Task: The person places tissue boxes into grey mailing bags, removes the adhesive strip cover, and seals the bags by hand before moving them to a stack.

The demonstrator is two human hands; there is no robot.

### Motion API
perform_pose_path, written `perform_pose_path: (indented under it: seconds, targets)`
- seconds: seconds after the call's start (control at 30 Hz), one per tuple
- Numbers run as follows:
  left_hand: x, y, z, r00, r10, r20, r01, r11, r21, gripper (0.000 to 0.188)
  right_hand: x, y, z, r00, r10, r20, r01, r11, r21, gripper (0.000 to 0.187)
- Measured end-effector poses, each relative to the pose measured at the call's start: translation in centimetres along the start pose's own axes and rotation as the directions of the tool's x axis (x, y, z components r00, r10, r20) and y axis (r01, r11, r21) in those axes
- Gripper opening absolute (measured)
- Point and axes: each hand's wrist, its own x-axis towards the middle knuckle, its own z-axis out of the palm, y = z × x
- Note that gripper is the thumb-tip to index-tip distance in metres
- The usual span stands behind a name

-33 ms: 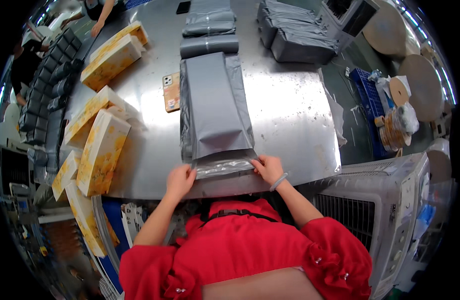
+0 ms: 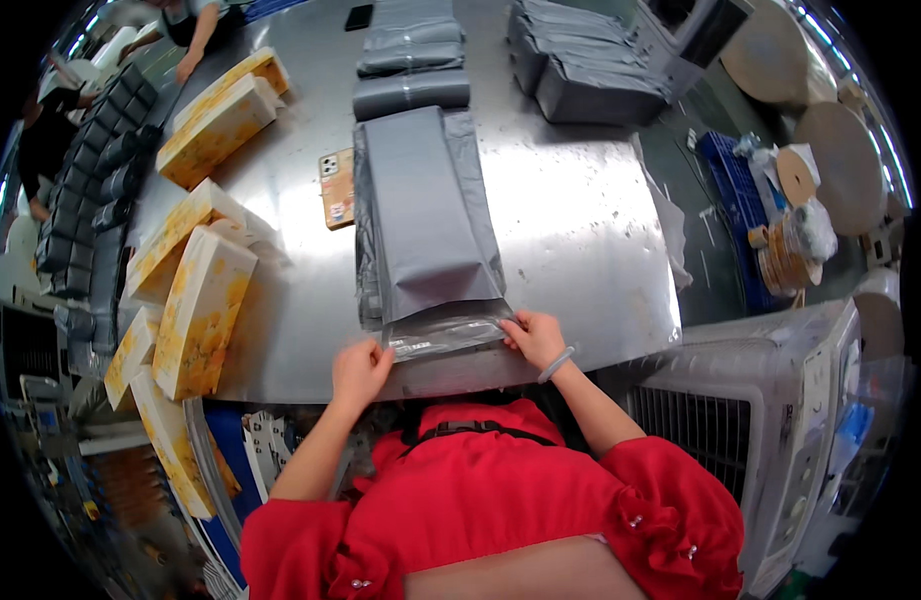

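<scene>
A grey plastic mailing bag (image 2: 425, 215) lies lengthwise on the metal table, bulging around something inside that I cannot see. Its near end is a clear, shiny flap strip at the table's front edge. My left hand (image 2: 362, 370) pinches the left corner of that flap. At the right corner, my right hand (image 2: 533, 338), with a grey band on its wrist, grips the flap between thumb and fingers. More flat grey bags (image 2: 472, 160) lie beneath the filled one. Left of them rests a phone in a patterned tan case (image 2: 337, 188).
Yellow-and-white printed boxes (image 2: 205, 310) line the table's left side. Rolled grey bags (image 2: 412, 93) lie beyond the bag, with stacked grey packages (image 2: 595, 85) at far right. A person's hand (image 2: 188, 66) is at far left. A pale machine with a grille (image 2: 770, 380) stands right of the table.
The view has shifted very slightly. Both hands keep their hold on the flap's corners.
</scene>
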Motion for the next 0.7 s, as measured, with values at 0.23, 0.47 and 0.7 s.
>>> perform_pose_path:
  seconds: [0.23, 0.47, 0.7]
  targets:
    - [4.8, 10.3, 8.7, 0.894, 0.446, -0.033, -0.441, 0.869, -0.225, 0.028, -0.2, 1.6, 0.0, 0.977, -0.207, 0.043, 0.21, 0.973, -0.093, 0.017]
    - [-1.9, 6.9, 8.1, 0.852, 0.466, -0.237, -0.51, 0.842, -0.177, 0.013, -0.4, 1.8, -1.9, 0.865, -0.1, 0.491, -0.311, 0.661, 0.683, 0.032]
    - [-16.2, -10.2, 1.9, 0.708, -0.313, 0.633, -0.093, 0.847, 0.524, 0.032, 1.0, -0.7, -8.1, 0.769, -0.584, 0.259, 0.639, 0.702, -0.315, 0.05]
